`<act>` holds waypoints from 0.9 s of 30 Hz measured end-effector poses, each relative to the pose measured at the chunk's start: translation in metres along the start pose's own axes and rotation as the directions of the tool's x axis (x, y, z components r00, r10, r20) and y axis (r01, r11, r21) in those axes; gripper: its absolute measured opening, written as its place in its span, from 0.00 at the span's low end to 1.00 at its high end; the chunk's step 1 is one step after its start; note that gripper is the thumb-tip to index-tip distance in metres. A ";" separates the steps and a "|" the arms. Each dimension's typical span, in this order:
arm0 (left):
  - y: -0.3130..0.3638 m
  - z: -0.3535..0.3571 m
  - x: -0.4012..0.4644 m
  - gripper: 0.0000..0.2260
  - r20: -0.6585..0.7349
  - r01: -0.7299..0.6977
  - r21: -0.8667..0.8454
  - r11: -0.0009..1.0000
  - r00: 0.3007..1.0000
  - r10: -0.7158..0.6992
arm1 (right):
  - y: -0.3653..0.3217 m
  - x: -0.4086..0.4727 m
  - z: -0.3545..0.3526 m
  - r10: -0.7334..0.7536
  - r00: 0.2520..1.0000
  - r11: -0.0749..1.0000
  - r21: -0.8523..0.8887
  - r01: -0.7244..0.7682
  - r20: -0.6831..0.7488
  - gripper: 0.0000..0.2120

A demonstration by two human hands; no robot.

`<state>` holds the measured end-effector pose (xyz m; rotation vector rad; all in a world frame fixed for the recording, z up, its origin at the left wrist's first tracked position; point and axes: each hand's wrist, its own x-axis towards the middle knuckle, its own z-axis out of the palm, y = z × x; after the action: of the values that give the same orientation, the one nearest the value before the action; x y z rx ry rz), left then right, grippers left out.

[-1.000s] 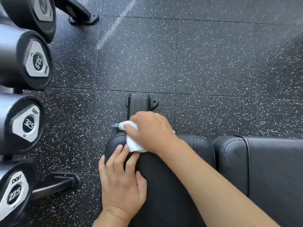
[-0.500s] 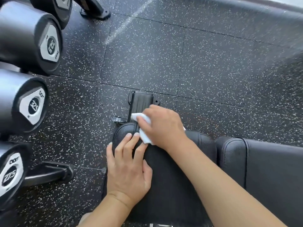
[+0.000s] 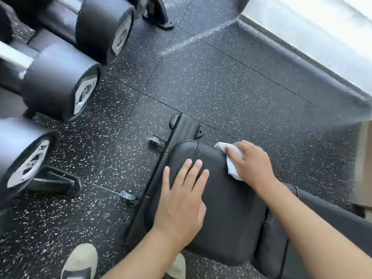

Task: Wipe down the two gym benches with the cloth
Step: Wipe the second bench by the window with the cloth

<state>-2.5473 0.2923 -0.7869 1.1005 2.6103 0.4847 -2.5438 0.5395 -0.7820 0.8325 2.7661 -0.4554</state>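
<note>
The right hand (image 3: 251, 164), gripping the crumpled white cloth (image 3: 231, 160), has swept from the black padded leather surface's (image 3: 227, 208) left end corner to its right edge; the left hand (image 3: 181, 204) stays flat, bracing. That end looks nearly covered.

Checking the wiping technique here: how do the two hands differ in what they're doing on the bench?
The right hand presses the white cloth against the bench pad; the left hand holds nothing. The left lies flat with straight fingers near the pad's middle, while the right, fingers bent over the cloth, sits at the pad's right edge near its far end. Both rest on the same pad.
</note>
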 end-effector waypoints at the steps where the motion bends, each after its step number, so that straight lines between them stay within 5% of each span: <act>1: -0.003 0.002 -0.018 0.31 0.028 -0.040 0.005 0.999 0.999 0.040 | -0.009 0.001 0.001 0.001 1.000 1.000 -0.010 -0.002 -0.008 0.15; 8: -0.043 0.001 -0.103 0.38 0.133 -0.215 0.055 0.975 0.969 0.206 | -0.138 0.025 0.021 -0.282 0.957 0.946 -0.186 0.266 -0.063 0.21; 12: -0.049 -0.008 -0.102 0.36 0.163 -0.240 0.042 0.970 0.959 0.230 | -0.196 -0.008 0.035 -0.575 0.775 0.682 -0.371 0.631 0.262 0.18; 19: -0.060 -0.026 -0.115 0.36 0.223 -0.316 0.087 0.945 0.930 0.291 | -0.213 -0.057 0.045 -0.606 0.539 0.494 -0.255 0.831 0.585 0.20; 22: -0.057 -0.027 -0.117 0.36 0.211 -0.302 0.082 0.950 0.937 0.279 | -0.213 -0.019 0.037 -0.552 0.610 0.482 -0.379 0.790 0.569 0.20; 25: -0.054 -0.026 -0.118 0.36 0.201 -0.277 0.062 0.959 0.944 0.260 | -0.202 0.029 0.022 -0.428 0.807 0.621 -0.517 0.589 0.406 0.18; 27: -0.053 -0.027 -0.117 0.35 0.200 -0.265 0.041 0.963 0.947 0.252 | -0.194 0.031 0.021 -0.432 0.861 0.696 -0.507 0.508 0.270 0.19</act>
<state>-2.5121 0.1673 -0.7706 1.4462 2.3416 0.3241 -2.6764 0.3934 -0.7656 -0.0626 2.7178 0.2452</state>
